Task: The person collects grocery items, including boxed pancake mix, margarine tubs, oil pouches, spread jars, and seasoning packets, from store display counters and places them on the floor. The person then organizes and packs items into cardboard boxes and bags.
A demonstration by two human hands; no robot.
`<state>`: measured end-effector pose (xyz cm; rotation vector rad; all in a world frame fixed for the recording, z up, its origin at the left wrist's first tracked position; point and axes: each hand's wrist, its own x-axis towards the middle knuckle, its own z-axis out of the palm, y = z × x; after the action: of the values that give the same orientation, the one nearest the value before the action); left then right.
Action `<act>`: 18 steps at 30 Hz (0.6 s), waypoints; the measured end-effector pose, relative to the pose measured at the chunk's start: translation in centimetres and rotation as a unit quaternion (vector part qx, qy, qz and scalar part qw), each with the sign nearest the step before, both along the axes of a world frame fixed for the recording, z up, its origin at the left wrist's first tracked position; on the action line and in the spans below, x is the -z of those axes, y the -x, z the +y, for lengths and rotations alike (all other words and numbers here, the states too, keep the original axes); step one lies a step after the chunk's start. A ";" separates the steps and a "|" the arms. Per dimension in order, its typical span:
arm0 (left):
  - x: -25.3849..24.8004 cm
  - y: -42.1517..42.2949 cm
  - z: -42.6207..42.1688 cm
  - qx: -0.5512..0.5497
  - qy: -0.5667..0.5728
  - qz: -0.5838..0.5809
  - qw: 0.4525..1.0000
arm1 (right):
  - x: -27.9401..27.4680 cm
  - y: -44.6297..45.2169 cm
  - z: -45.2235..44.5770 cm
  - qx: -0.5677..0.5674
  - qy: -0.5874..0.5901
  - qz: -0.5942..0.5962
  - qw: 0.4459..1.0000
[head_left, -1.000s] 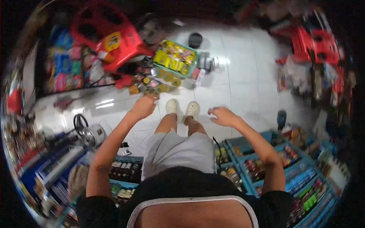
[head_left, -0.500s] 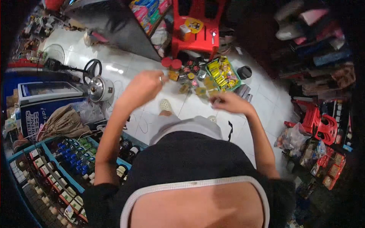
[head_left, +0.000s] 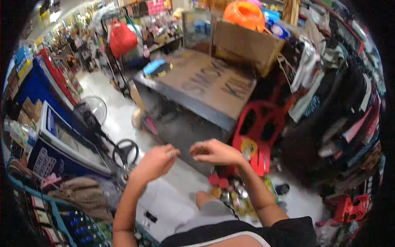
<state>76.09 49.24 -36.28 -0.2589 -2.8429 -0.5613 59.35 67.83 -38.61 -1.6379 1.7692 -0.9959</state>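
Observation:
Both of my hands are raised in front of me, apart from each other, above the floor and before a grey-sided box with a cardboard top (head_left: pixel 210 78). My left hand (head_left: pixel 158 162), with a ring on a finger, has its fingers curled together; what is in them, if anything, does not show. Opposite it, my right hand (head_left: pixel 216 151) bends its fingers loosely, a gap showing between them and the thumb, with nothing visible inside. Below my right forearm lie small jars and packets (head_left: pixel 230 195) on the tiles, beside two red lids (head_left: pixel 218 181).
A red plastic chair (head_left: pixel 257 127) stands right of the box. An orange rounded object (head_left: pixel 245 15) sits on a carton behind. At left are a fan (head_left: pixel 92 111), a black steering wheel (head_left: pixel 125 152) and a blue freezer (head_left: pixel 61 148). Clothes (head_left: pixel 333 103) hang at right.
My view has tilted up and swung, bringing the box and the shop behind it into sight. My hands have come closer together, and the jars now appear lower.

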 end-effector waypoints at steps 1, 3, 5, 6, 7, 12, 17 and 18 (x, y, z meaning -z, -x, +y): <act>-0.3 1.1 -1.8 0.007 -0.010 -0.006 1.000 | -1.1 1.3 -1.2 -0.011 -0.035 -0.012 0.999; -0.8 3.5 -5.3 0.038 -0.021 -0.004 0.999 | -3.0 4.1 -3.6 -0.011 -0.066 -0.030 0.997; -1.6 6.4 -9.3 0.046 -0.010 -0.018 0.999 | -4.6 7.6 -6.1 -0.039 -0.045 -0.031 0.998; -1.9 7.7 -11.1 0.053 -0.011 -0.035 0.998 | -5.7 9.1 -7.2 -0.044 -0.055 -0.006 0.997; -3.0 9.5 -13.1 0.050 -0.010 -0.039 0.998 | -7.3 11.0 -8.4 -0.044 -0.062 0.027 0.997; -5.5 18.4 -22.3 0.055 -0.057 0.037 0.996 | -12.6 19.1 -13.6 0.004 -0.091 0.038 0.995; -7.5 25.6 -30.0 0.065 -0.104 0.130 0.984 | -16.0 24.9 -19.4 0.109 -0.081 0.002 0.991; -7.9 27.5 -32.0 0.079 -0.082 0.147 0.983 | -16.7 25.7 -20.6 0.136 -0.086 -0.003 0.987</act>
<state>48.56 17.21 -28.42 -0.4955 -2.4914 -0.7189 33.62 47.25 -21.94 -1.3108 2.0533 -0.9314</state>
